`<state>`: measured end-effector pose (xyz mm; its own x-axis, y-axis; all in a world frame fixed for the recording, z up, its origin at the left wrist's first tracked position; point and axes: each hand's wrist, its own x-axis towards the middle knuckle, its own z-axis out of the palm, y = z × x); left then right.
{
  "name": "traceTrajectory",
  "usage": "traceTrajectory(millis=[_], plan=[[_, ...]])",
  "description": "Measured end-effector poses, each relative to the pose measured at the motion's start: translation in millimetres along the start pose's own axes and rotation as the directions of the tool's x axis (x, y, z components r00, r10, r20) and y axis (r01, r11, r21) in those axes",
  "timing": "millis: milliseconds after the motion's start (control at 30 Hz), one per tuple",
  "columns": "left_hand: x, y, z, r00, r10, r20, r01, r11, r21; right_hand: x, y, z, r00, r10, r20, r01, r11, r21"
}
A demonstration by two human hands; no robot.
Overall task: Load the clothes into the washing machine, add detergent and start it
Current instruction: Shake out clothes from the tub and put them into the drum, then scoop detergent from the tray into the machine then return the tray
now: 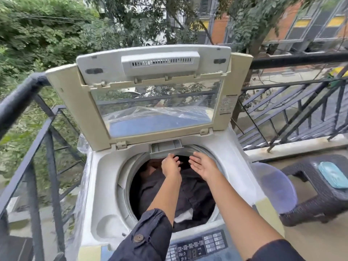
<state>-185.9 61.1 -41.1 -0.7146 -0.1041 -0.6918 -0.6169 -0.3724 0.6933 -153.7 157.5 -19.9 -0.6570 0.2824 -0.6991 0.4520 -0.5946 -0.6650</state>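
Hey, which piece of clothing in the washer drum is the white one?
The white garment at the near edge of the drum, closest to the control panel. The dark clothes around it are black or navy.

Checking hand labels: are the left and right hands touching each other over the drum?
Apart. The head view shows dark clothes between left hand and right hand.

No legible text.
Ctrl panel (195, 245) at washing machine (105, 185) front: button labels and symbols too blurred to read; sticker (228, 104) on lid (79, 102) frame, right side: print too small.
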Motion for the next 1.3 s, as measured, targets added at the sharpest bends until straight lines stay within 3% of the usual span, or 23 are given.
traceTrajectory(millis=[200,433,600,1000,1300], plan=[[-23.7,-17.0,34.8,0.997,0.049,0.054,-0.055,0.992,0.111,-14.4,-16.4,-36.1,0.997,-0.054,-0.054,0.055,0.998,0.02],[-61.5,-51.8,97.0,0.925,0.333,0.184,-0.378,0.865,0.33,-34.3,-48.6,-95.6,0.974,-0.219,-0.05,0.217,0.975,-0.042],[-97.8,-95.4,149.7,0.901,0.336,0.275,-0.405,0.88,0.249,-43.3,-76.3,-161.3,0.956,-0.279,-0.092,0.282,0.959,0.023],[-176.3,-219.0,272.8,0.877,0.269,0.398,-0.427,0.818,0.386,-49.9,-115.9,-352.5,0.907,-0.346,-0.24,0.367,0.929,0.047],[-194.5,-280.1,348.9,0.822,0.2,0.534,-0.506,0.686,0.523,-35.5,-145.4,-448.1,0.847,-0.359,-0.393,0.412,0.909,0.058]])
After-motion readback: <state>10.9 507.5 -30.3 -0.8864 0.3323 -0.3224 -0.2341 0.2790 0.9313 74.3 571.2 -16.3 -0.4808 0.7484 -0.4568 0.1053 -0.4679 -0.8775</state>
